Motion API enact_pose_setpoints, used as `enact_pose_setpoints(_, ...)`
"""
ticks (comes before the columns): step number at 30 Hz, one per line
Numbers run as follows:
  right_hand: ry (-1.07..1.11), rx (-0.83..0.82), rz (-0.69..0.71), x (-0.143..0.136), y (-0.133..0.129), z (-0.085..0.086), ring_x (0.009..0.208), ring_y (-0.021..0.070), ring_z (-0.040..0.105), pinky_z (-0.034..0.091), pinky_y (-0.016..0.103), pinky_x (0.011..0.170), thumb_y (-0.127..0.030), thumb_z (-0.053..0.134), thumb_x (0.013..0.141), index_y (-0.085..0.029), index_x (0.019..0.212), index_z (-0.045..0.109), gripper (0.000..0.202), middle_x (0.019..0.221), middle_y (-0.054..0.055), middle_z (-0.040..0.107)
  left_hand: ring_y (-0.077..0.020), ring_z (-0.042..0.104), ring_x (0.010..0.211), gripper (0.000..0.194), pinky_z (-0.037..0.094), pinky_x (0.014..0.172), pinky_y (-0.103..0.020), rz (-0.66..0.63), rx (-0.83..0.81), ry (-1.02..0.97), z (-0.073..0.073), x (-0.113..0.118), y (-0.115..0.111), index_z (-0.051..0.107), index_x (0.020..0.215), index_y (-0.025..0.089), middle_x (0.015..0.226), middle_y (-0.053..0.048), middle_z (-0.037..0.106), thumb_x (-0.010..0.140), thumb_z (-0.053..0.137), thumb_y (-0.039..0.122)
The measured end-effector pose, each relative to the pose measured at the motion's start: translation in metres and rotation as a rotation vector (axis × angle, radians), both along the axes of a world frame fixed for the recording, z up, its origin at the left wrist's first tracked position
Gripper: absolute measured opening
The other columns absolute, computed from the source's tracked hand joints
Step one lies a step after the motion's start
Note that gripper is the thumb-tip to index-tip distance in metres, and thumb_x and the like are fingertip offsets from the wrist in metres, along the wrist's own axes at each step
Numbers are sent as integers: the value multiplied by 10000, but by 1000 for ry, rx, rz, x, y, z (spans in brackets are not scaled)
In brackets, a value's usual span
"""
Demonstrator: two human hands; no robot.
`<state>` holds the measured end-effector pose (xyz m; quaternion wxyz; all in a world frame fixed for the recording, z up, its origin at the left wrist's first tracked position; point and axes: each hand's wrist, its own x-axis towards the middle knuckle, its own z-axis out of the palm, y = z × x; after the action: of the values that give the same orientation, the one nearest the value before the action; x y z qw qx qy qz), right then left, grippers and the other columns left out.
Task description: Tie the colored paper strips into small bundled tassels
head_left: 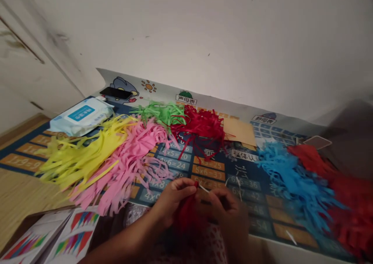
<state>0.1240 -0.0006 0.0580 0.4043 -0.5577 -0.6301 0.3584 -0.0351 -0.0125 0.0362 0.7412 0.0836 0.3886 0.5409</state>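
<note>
At the table's near edge, my left hand (176, 198) pinches the top of a red paper tassel (189, 211), whose strands hang below and blur. A white string (204, 187) runs from the tassel's top to my right hand (225, 205), its fingers closed on it. More thin white string (238, 182) lies just beyond my right hand. Pink tassels (131, 155) and yellow tassels (84, 151) lie to the left. Farther back are green tassels (161, 114) and dark red tassels (204, 126). Blue tassels (294, 178) and red tassels (346, 198) lie at right.
A wet wipes pack (83, 116) and a black phone (116, 93) sit at the back left. Tan paper (240, 132) lies near the wall (204, 42). A box with printed tassels (58, 236) stands below the printed mat (17, 155) at the near left.
</note>
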Motion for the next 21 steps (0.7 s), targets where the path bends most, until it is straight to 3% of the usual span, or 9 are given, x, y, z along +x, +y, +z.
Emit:
enact_pose_setpoints(11,-56,58,12,-5,-3,2,525,133,575,437,213,486,-357,607,820,-197,686,668,216,619,-7,640,-123,626,556,343,504,571,-227,-42,19,37,-1,-1,-3,631,812,146,647,-14,689,584,851,278)
enact_pose_setpoints(16,-98,60,74,-6,-5,-7,691,170,647,500,257,648,-377,594,851,-210,798,698,204,763,26,697,-109,628,646,262,479,625,-199,30,213,441,1,-1,-6,583,740,164,703,15,673,611,805,216)
enact_pose_setpoints(21,45,-98,151,-9,-6,-13,713,181,663,531,263,636,-402,619,832,-186,1041,653,303,828,45,701,-176,671,742,162,495,675,-267,-20,382,897,-2,-4,-16,553,772,192,800,-34,714,721,699,238)
